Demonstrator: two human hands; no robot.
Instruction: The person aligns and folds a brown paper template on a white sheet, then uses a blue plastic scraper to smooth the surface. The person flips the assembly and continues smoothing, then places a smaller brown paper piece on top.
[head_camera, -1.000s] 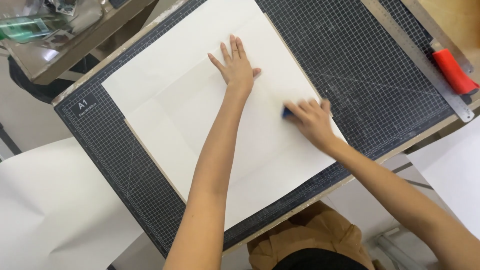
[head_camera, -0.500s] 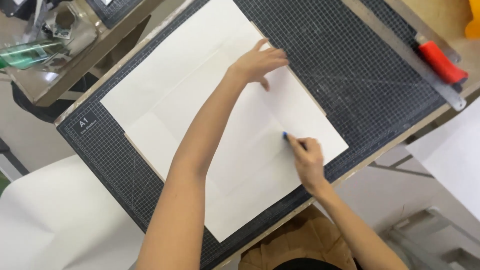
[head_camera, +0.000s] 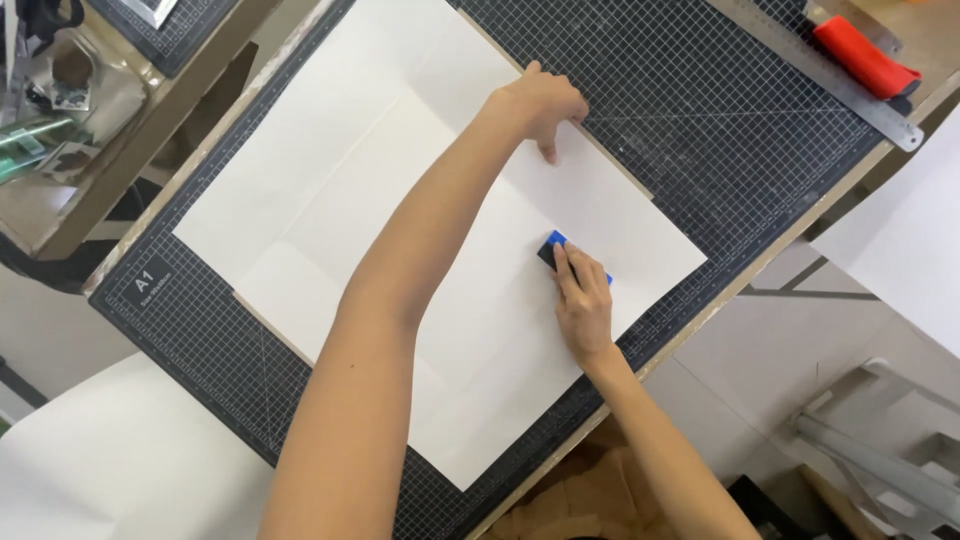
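Nearest me, my right hand (head_camera: 583, 305) lay flat on the big white paper sheet (head_camera: 400, 250), fingers closed over a small blue block (head_camera: 560, 250) and pressing it against the sheet near its right-hand part. The sheet lay spread across the dark gridded cutting mat (head_camera: 700, 120), which covered most of the wooden table (head_camera: 150, 130). Farther up, my left arm crossed over the sheet, and my left hand (head_camera: 543, 105) rested at the paper's far edge, fingers curled down with the tips touching the sheet, gripping nothing. Beyond, at the mat's far right corner, a steel ruler (head_camera: 840, 95) lay beside a red-handled tool (head_camera: 865, 58)
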